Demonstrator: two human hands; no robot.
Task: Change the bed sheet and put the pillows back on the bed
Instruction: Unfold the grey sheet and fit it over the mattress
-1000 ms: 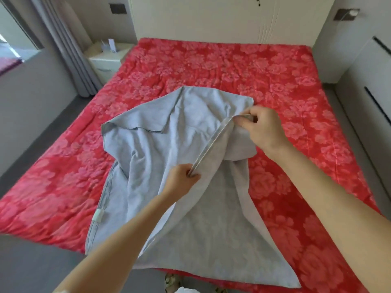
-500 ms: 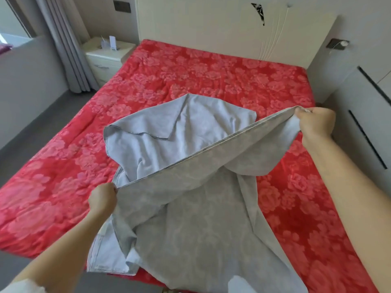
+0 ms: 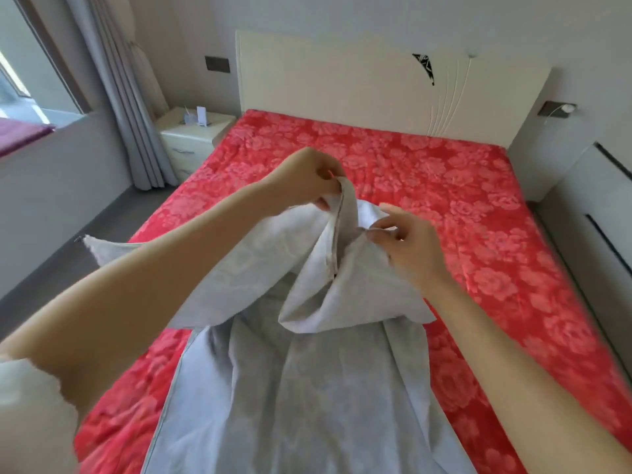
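Spread wide moments ago, your left hand (image 3: 307, 179) and right hand (image 3: 407, 248) meet, each pinching the grey sheet (image 3: 307, 388), still unspread.

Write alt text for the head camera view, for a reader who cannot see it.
A person's left hand and right hand pinch a bunched edge of a pale grey bed sheet above a red floral bed cover. The rest of the sheet trails toward the camera. A cream headboard and a nightstand stand behind.

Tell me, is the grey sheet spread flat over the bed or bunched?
Bunched up: left hand and right hand pinch the grey sheet in gathered folds; red quilt shows beside it.
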